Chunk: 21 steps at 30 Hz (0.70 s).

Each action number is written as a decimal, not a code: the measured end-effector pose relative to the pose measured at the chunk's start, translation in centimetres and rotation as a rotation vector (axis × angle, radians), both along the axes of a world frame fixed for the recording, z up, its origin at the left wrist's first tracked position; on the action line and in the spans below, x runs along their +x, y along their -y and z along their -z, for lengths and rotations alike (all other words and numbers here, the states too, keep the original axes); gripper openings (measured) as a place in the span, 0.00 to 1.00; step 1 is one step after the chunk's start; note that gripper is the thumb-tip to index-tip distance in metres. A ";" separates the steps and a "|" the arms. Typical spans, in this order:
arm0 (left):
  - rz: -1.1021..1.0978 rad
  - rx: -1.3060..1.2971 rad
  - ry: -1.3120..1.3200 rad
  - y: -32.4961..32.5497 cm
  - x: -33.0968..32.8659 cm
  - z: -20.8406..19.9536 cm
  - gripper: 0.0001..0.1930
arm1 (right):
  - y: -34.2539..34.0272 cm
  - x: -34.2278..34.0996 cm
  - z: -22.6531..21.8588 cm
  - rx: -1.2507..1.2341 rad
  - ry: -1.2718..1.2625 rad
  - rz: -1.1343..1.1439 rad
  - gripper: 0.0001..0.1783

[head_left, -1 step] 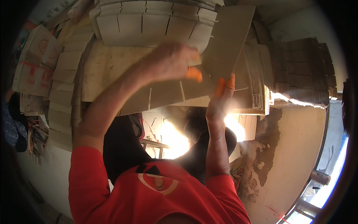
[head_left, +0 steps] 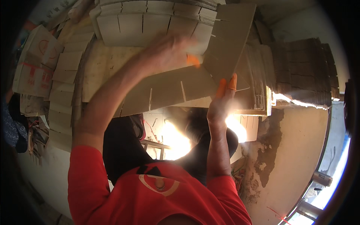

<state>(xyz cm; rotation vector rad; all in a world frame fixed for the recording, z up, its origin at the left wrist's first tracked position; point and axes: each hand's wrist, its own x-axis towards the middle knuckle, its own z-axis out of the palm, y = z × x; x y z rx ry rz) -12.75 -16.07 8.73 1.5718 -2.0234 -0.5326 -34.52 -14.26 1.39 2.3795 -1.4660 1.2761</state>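
Observation:
In my right hand (head_left: 220, 105), orange covers sit on the fingertips. Its fingers close on the lower edge of a slotted cardboard divider strip (head_left: 230, 39), which stands tilted, running up and away to the right. A second slotted cardboard strip (head_left: 165, 88) lies crosswise to the left, meeting the first at an angle near its middle. Whether the two are slotted together I cannot tell. My left hand (head_left: 172, 47), smeared by motion, is above the crosswise strip and left of the tilted one. One orange fingertip cover shows; its other fingers are too blurred to read.
Stacked slotted cardboard (head_left: 153, 28) stands at the back of the wooden work surface (head_left: 108, 63). More piles of cardboard (head_left: 305, 67) rise at the right. Overlapping cardboard pieces (head_left: 65, 90) line the left side, beside a white carton (head_left: 37, 63) with red markings.
My left hand has shifted slightly up and away from the junction of the strips. The tilted strip has moved very little, and my right hand keeps its place.

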 end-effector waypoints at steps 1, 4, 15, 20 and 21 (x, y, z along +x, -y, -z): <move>-0.051 -0.266 0.116 2.6 1.9 1.7 0.22 | 0.0 0.4 -0.3 -0.007 -0.004 -0.017 0.25; -0.199 -0.485 0.350 8.3 5.4 6.0 0.25 | 0.3 0.9 -1.0 0.008 -0.006 -0.047 0.26; -0.160 -0.574 0.499 11.6 7.2 10.4 0.16 | 1.9 -0.1 0.0 0.116 0.217 -0.117 0.29; -0.096 -0.631 0.434 8.8 6.6 9.8 0.12 | 0.4 1.3 -2.4 0.039 0.128 -0.137 0.28; -0.083 -0.611 0.402 8.7 6.5 9.5 0.11 | 0.5 1.2 -2.0 0.016 0.146 -0.148 0.27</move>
